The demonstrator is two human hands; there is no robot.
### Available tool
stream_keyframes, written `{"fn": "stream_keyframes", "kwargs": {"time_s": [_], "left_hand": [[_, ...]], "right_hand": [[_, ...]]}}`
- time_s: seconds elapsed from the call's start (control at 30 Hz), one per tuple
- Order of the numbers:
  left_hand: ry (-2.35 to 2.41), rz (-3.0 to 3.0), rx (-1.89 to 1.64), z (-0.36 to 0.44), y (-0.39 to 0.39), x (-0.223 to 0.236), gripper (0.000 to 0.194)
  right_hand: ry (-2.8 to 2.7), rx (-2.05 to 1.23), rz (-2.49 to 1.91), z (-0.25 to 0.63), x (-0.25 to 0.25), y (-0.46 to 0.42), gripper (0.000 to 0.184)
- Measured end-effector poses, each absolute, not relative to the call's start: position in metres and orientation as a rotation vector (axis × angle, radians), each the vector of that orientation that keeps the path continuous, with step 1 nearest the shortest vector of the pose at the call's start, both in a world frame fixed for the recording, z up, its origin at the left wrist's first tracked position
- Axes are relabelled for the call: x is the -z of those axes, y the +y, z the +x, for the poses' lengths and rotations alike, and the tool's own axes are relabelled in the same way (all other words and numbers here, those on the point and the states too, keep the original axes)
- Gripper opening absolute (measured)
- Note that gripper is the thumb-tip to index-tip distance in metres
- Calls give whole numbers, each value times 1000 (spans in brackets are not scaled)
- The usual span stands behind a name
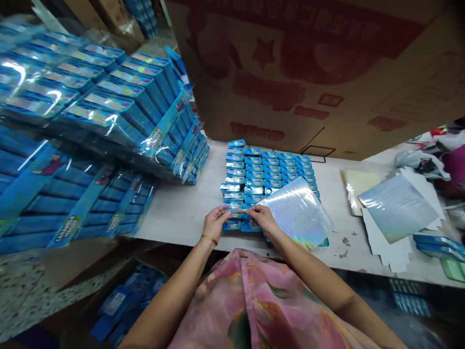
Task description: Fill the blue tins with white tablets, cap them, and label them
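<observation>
My left hand [215, 222] and my right hand [264, 219] meet over the near rows of small blue boxes [269, 167] laid out on the white table [181, 213]. Both pinch a narrow shiny strip [238, 209] stretched between their fingertips. A holographic silver sheet [298, 211] lies curled against my right hand, over the right part of the boxes. Whether the strip is still joined to the sheet I cannot tell. A gold bangle sits on my left wrist.
Shrink-wrapped stacks of blue packs [90, 111] tower at the left. A large brown carton [308, 72] stands behind the boxes. More holographic sheets and white backing papers [397, 208] lie at the right. A box of blue packs [123, 303] sits under the table.
</observation>
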State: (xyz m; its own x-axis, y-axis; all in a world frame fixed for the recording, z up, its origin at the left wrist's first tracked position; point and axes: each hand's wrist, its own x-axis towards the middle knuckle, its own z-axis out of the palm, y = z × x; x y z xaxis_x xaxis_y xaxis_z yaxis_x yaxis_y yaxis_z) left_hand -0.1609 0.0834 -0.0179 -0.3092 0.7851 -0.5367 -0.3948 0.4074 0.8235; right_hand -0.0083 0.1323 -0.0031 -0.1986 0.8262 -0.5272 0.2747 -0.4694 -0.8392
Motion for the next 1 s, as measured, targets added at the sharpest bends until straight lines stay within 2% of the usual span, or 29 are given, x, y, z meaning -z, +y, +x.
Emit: {"fn": "stream_keyframes", "kwargs": {"time_s": [0.23, 0.43, 0.63, 0.8, 1.0], "left_hand": [[1649, 427, -1228, -190, 78, 45, 45], [1755, 631, -1191, -197, 78, 54, 36], [1831, 746, -1148, -200, 73, 64, 35], [1859, 811, -1014, -197, 74, 77, 34], [1887, 1015, -896, -202, 66, 72, 23]], "right_hand": [[-1716, -1239, -1792, -41, 32, 117, 22], [-1912, -1082, -1847, -48, 30, 118, 16], [-2150, -980, -1853, -55, 24, 118, 17], [-2443, -738, -1918, -54, 24, 116, 20], [-2936, -505, -1458, -42, 18, 109, 35]]}}
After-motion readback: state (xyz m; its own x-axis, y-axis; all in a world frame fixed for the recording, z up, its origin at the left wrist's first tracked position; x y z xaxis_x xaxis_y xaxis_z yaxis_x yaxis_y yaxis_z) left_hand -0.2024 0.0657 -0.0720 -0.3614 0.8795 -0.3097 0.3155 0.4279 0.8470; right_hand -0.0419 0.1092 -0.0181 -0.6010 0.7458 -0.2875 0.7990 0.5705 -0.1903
